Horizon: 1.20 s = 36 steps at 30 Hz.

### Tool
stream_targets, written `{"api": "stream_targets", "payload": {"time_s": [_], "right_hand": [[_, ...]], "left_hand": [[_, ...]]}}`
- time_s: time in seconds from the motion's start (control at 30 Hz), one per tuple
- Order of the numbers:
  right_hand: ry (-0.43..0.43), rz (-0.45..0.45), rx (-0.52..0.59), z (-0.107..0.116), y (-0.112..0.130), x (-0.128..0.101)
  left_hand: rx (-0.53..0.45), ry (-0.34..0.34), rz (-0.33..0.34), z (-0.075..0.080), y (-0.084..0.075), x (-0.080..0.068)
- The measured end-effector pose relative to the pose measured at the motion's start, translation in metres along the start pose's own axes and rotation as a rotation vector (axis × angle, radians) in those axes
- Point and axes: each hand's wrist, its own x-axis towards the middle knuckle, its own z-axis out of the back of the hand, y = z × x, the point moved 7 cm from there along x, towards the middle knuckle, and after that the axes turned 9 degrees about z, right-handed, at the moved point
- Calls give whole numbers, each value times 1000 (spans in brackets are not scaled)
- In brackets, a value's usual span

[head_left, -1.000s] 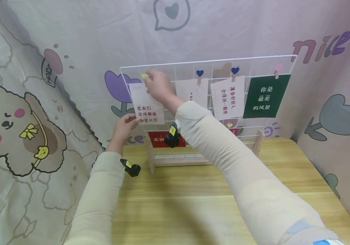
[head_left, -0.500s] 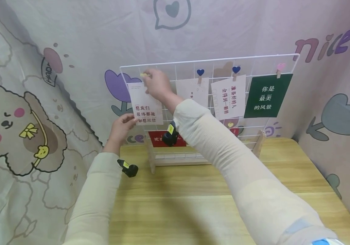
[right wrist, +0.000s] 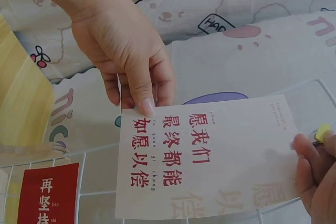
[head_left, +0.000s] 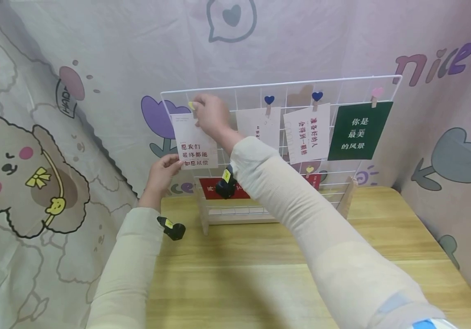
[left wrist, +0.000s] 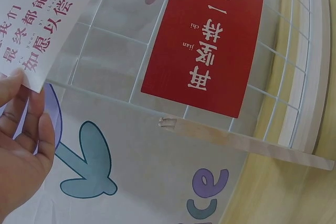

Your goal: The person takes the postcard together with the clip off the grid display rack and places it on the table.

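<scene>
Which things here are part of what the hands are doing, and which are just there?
In hand:
white card, held by left hand
yellow clip, pinched by right hand
wire grid

Just there:
green card
red card
two blue-clipped cards
table

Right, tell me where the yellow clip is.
In the head view, the yellow clip sits at the wire grid's upper left, pinched by the right hand atop the white card.

Both arms wear long cream sleeves, each wrist carries a small black camera with a yellow tag, and the hands are bare.
</scene>
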Motion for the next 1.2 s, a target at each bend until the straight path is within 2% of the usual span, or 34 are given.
{"api": "stream_targets", "payload": {"time_s": [0.3,0.67,0.9,1.03,1.2], "right_hand": [[-55,23,-90,1,2,3],[-98,74,-115,2,2,2],[-108,71,-209,6,1,3],[-158,87,-232,9,2,2],[-213,116,-195,13,4,0]], "left_hand": [[2,-26,-17,6,0,-3],[-21,-49,-11,9,-2,-5],[-29,-39,-12,6,-3,-3],[-23,-36,-22,4,-4,-3],[-20,-38,-23,3,-4,-2]]}}
